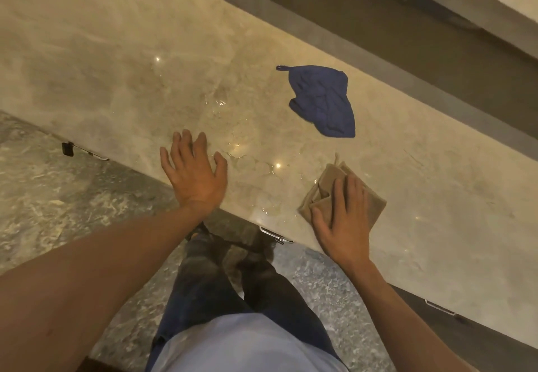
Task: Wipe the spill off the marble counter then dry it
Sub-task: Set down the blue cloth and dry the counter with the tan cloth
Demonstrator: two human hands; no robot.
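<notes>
Right hand [345,220] flat, pressing tan cloth [329,188] on bench [116,65]; left hand [193,173] released, beside spill [256,167]; blue cloth [323,100] apart.

Grey mottled stone floor [43,197] lies below chrome drawer handles [273,234].

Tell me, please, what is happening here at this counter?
A person stands at the marble counter to clean up a water spill that glistens near the front edge. The right hand presses flat on a folded beige cloth just right of the puddles. The left hand rests on the stone to their left, with its fingers spread. A crumpled blue cloth lies farther back, and no hand touches it.
</notes>
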